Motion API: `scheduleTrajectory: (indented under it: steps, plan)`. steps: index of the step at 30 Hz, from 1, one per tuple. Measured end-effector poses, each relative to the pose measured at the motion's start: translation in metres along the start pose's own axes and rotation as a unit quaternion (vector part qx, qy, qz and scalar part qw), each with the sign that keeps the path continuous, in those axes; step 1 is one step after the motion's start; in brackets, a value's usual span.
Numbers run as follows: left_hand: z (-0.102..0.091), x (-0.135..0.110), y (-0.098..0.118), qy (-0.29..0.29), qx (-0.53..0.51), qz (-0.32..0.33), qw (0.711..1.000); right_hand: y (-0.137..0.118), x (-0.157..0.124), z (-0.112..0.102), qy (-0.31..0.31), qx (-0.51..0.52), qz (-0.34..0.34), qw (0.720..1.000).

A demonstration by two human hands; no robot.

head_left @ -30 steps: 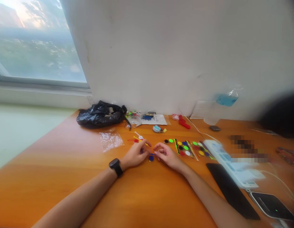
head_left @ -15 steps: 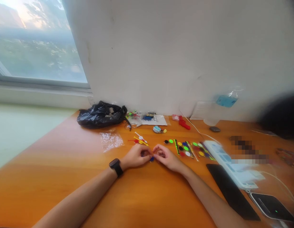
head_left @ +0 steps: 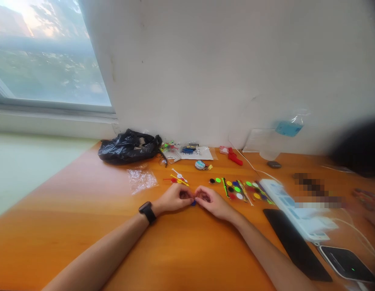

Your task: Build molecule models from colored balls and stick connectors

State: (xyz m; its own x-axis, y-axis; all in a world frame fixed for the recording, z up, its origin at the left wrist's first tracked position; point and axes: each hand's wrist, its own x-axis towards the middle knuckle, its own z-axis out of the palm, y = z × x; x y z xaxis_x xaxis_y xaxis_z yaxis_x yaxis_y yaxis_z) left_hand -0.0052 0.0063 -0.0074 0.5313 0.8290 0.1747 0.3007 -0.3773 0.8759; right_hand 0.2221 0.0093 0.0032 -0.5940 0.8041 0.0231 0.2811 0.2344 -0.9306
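Note:
A small blue plastic piece (head_left: pixel 193 203) shows at the fingertips where my two hands meet, low over the wooden table. My left hand (head_left: pixel 176 197), with a black watch on its wrist, pinches it from the left. From the right, my right hand (head_left: pixel 212 201) closes thumb and fingers on the same piece; most of it is hidden. Just beyond my left hand lie thin spinner arrows in white, yellow and red (head_left: pixel 180 178). To the right of my right hand are several coloured round discs (head_left: pixel 237 189) and narrow plastic sticks (head_left: pixel 225 187).
A black plastic bag (head_left: pixel 129 147) and a clear wrapper (head_left: pixel 141 179) lie at the left. Toward the wall are a round tin (head_left: pixel 200 165) and a red toy-like piece (head_left: pixel 235 157). A white power strip (head_left: pixel 292 210), a black mat (head_left: pixel 296 244) and a phone-like device (head_left: pixel 346 262) lie at the right.
Both hands stay together in nearly the same place, with only slight finger movement around the blue piece. At the far right edge, a blurred shape has shifted a little.

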Motion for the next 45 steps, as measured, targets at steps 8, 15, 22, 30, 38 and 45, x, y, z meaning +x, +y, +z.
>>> scheduleTrajectory:
  steps: [8, 15, 22, 30, 38, 45]
  plan:
    - [-0.002, 0.001, 0.009, -0.017, -0.029, -0.017, 0.999, 0.004, 0.001, 0.000, -0.005, 0.010, -0.004, 1.000]
    - [-0.001, 0.002, 0.011, -0.011, -0.025, -0.024, 0.999, 0.006, 0.002, 0.001, -0.007, -0.003, -0.014, 1.000]
    - [0.000, 0.002, 0.008, -0.009, -0.013, -0.011, 1.000, 0.002, 0.000, 0.002, -0.004, -0.041, -0.020, 0.999]
    - [-0.001, -0.002, 0.016, 0.047, -0.007, -0.013, 0.999, -0.008, 0.000, -0.016, 0.118, -0.100, -0.029, 0.988]
    - [-0.004, -0.008, 0.030, 0.202, 0.032, 0.043, 0.978, -0.022, -0.004, -0.020, 0.117, -0.015, 0.037, 0.992]
    - [-0.004, -0.009, 0.028, 0.207, 0.029, 0.035, 0.977, -0.008, 0.002, -0.025, 0.170, 0.028, 0.045, 0.984]
